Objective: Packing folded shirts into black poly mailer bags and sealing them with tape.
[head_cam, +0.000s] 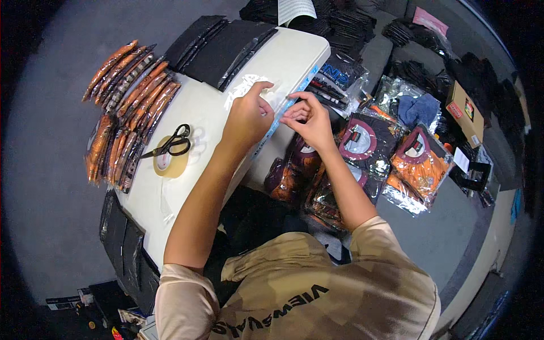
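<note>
My left hand (250,114) is at the long edge of a white table (204,100), its index finger and thumb bent and apart; its other fingers are hidden. Just to the right, my right hand (309,119) has its thumb close to its curled fingers at the same edge. Whether either hand holds something small cannot be told. Blue printed strips (307,80) line the table edge between and beyond the hands. A pile of small white strips (246,87) lies behind my left hand. Black-handled scissors (173,143) rest partly over a roll of clear tape (170,163).
Rows of bagged orange and dark garments (131,91) stand at the table's far left. Black packages (238,46) lie at its upper end and more (127,242) at its lower end. Right of the table are bagged shirts (359,140), a cardboard box (465,114) and black stacks (348,32).
</note>
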The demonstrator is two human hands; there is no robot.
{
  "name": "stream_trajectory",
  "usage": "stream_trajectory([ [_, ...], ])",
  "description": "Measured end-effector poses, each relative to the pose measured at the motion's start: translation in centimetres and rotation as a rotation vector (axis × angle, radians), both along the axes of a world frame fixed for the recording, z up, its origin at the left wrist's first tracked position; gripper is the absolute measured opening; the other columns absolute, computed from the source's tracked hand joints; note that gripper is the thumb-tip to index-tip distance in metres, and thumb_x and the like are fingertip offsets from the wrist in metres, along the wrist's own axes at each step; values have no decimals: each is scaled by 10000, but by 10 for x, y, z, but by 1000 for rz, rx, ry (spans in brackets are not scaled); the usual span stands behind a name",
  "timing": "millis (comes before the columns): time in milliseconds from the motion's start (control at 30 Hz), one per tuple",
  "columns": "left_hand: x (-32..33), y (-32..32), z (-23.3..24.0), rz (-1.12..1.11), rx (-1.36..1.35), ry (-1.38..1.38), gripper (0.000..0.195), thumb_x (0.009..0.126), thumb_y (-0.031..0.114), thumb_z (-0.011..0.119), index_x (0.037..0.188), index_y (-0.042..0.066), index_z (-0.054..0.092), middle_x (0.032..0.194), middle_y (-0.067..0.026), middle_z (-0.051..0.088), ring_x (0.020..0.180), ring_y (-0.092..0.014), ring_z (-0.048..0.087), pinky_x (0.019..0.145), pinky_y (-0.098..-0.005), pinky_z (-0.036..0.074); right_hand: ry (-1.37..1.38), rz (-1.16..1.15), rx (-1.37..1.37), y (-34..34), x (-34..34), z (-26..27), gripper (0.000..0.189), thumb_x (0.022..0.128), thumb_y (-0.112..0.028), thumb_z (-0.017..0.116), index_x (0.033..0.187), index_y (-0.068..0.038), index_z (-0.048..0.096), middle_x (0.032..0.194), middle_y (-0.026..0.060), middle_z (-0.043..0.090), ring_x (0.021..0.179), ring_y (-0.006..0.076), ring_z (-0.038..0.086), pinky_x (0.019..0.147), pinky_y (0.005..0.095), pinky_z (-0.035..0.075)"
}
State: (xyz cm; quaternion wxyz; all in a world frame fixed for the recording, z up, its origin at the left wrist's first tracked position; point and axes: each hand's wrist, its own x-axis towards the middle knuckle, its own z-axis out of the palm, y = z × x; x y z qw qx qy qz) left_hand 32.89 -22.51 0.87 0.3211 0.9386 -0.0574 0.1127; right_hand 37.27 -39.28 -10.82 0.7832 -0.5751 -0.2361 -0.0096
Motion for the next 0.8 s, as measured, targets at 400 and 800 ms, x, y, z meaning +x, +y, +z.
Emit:
stream_trajectory([
  [400, -3, -2, -1, -69, 54, -124, 513, 784, -66, 687, 1285, 13, 610, 746, -178, 728, 751, -387, 746, 722, -459, 582, -18, -26, -16, 5, -1, -5, 599, 790, 87, 866, 1314, -19, 595, 946, 76, 735, 892, 105, 711, 813, 248, 583],
  [800, -1, -8, 4, 44, 169, 15, 641, 773, -17, 708, 1398, 28, 573, 813, -171, 763, 775, -329, 773, 761, -409, 598, 59, 27, 1, 7, 3, -10, 675, 791, 107, 850, 1373, -32, 537, 940, 77, 715, 884, 110, 711, 799, 257, 586],
])
